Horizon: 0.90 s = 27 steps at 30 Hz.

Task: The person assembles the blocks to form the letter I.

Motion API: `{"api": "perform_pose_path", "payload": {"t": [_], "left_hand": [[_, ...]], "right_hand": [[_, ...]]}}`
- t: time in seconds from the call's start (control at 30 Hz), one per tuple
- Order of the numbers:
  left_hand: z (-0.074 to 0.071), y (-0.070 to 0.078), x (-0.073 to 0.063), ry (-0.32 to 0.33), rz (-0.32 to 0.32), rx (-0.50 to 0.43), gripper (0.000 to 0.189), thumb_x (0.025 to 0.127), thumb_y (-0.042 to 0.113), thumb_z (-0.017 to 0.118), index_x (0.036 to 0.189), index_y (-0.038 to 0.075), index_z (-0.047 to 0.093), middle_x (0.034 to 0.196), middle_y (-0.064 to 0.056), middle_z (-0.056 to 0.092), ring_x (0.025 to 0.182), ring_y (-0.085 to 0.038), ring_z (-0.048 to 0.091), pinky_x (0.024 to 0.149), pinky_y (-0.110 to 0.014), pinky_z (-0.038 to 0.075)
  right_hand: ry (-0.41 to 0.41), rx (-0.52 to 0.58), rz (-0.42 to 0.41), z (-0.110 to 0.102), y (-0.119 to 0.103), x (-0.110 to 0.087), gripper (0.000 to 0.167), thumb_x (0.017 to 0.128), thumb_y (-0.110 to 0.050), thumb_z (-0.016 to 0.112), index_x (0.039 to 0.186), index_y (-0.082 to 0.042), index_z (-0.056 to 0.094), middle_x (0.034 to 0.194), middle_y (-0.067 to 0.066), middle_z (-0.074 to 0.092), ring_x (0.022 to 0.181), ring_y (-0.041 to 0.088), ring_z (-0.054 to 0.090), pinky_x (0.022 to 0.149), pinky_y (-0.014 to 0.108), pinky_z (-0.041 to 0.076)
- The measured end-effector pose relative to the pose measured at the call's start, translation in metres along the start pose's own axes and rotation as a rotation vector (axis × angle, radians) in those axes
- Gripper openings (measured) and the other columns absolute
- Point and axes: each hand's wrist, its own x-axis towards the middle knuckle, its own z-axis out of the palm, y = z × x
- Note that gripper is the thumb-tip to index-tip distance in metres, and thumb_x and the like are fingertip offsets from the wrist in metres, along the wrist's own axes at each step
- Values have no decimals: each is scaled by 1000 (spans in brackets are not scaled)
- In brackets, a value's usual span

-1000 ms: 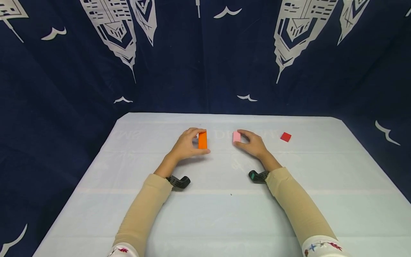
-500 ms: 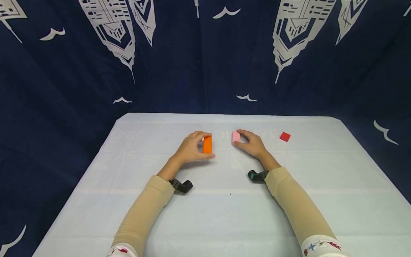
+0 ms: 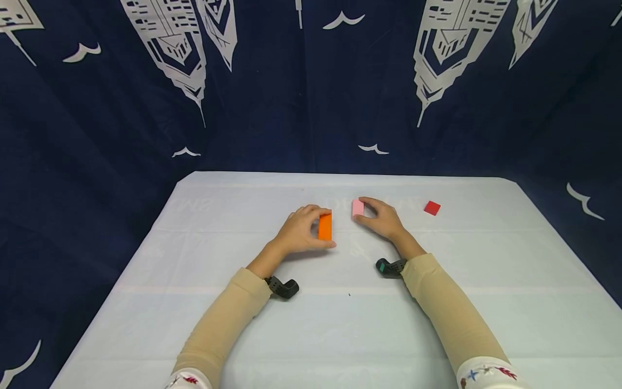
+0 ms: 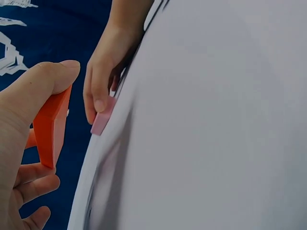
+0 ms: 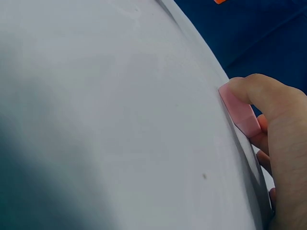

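My left hand point(image 3: 303, 231) pinches an orange rectangular block point(image 3: 325, 227) between thumb and fingers, its long side running from thumb to fingertips. In the left wrist view the orange block point(image 4: 52, 127) shows above the table's level, with the thumb on one end and fingers on the other. To the right, my right hand point(image 3: 385, 219) holds a smaller pink block point(image 3: 358, 207) by its two ends. That pink block point(image 5: 240, 111) sits at the table surface in the right wrist view, thumb on its near end. A short gap separates the two blocks in the head view.
A flat red square piece point(image 3: 432, 208) lies on the white-covered table point(image 3: 311, 324), right of the right hand. Behind the table's far edge hangs a dark blue cloth point(image 3: 272, 108) with white prints. Each wrist wears a black camera mount point(image 3: 284, 288).
My left hand has carried the orange block rightward and slightly nearer the body, closing on the pink block. The right hand and the red piece stay where they were.
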Motion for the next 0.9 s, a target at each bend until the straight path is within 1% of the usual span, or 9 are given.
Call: {"api": "perform_pose_path", "payload": {"t": [0.2,0.53,0.73,0.9], "left_hand": [[8,6,1,-3,22,14,81,71,59,78,138,20,55,133,-2,53,120,-20,49,95,-42,39],[18,12,3,-9,38,62,82,71,61,77,138,18,55,133,-4,54,119,-21,50,92,-41,40],[23,13,3,-35,29,84,83,71,63,76,139,18,54,134,-4,53,120,-22,50,93,-41,40],[27,16,1,-37,19,92,83,71,63,76,138,19,54,132,-5,54,118,-22,51,91,-41,40]], "right_hand": [[1,1,-9,1,2,1,63,89,-38,69,142,-10,50,147,14,46,137,33,38,111,50,26],[3,0,-8,0,1,0,64,88,-38,69,143,-10,50,147,15,46,137,33,38,111,50,26],[2,0,-5,0,2,0,64,89,-38,68,143,-10,49,147,16,45,137,34,37,111,51,26],[3,0,-3,1,1,0,64,88,-38,68,142,-10,50,147,15,45,137,34,37,111,50,26]]}}
